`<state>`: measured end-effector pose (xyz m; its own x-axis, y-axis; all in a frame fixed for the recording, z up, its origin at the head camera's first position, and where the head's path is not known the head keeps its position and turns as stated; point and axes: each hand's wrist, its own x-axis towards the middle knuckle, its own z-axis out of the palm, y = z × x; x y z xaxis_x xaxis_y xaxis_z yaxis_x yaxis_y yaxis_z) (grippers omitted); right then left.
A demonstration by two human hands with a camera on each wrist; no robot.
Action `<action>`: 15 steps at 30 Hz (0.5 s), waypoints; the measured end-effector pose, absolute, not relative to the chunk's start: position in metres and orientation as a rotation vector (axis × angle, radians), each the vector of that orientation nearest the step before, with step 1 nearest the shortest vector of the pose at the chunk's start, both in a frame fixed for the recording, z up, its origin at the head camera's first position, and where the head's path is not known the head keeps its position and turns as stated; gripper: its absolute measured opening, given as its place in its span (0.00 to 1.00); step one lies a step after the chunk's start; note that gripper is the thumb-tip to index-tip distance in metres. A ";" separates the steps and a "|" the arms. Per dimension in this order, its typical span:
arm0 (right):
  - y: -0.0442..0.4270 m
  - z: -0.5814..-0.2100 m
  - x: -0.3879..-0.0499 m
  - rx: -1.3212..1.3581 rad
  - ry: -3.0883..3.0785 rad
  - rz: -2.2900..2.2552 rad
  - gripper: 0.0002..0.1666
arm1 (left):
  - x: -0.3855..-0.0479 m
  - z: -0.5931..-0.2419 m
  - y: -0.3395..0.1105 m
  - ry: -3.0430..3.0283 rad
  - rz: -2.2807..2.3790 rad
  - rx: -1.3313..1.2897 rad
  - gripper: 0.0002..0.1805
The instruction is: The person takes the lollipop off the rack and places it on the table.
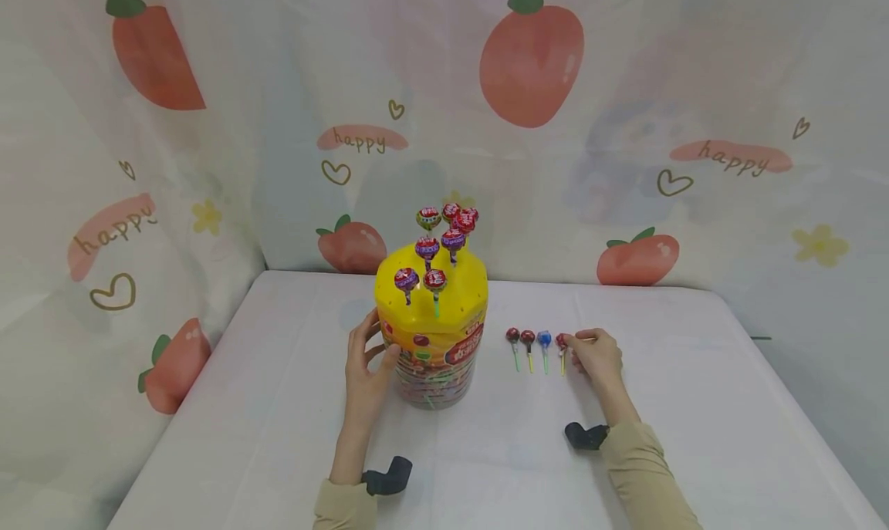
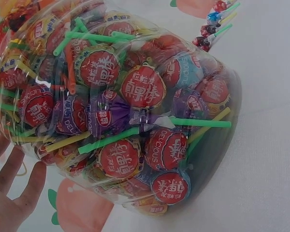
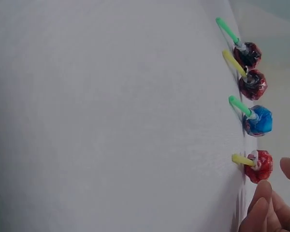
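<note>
A large clear jar [image 1: 436, 383] with a yellow lid [image 1: 444, 302] is full of wrapped lollipops, and several more stand upright in the lid. My left hand [image 1: 366, 368] has its fingers and thumb spread at the jar's left side; the left wrist view shows these fingers [image 2: 14, 179] extended beside the clear wall [image 2: 203, 145]. Right of the jar, several lollipops lie in a row. At the row's right end is a red one [image 3: 260, 166] with a yellow stick. My right hand [image 1: 596, 356] is beside its head, thumb and fingers apart in the right wrist view.
Along the row, a blue lollipop [image 1: 545, 339] is left of the red one, followed by two dark red ones [image 1: 528, 337]. The white tabletop [image 1: 694, 406] meets a fruit-printed cloth backdrop [image 1: 430, 67] at the back. Black wrist mounts [image 1: 389, 476] are on both forearms.
</note>
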<state>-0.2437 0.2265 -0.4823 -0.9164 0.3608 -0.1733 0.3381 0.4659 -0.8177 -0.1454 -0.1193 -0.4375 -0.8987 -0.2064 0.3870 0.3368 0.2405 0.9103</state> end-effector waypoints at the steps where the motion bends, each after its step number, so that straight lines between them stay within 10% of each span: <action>1: 0.226 -0.482 -0.244 -0.635 -2.665 1.470 0.24 | -0.148 -0.441 -0.120 -2.090 -1.699 -0.116 0.34; 15: 0.213 -0.453 -0.237 -0.497 -2.618 1.349 0.22 | -0.157 -0.463 -0.124 -2.058 -1.682 -0.138 0.33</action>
<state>-0.2375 0.2131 -0.4527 -0.9329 0.3597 -0.0138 0.2200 0.5395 -0.8127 -0.1571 -0.1236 -0.4629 -0.8820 -0.2161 0.4189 0.3675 0.2411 0.8982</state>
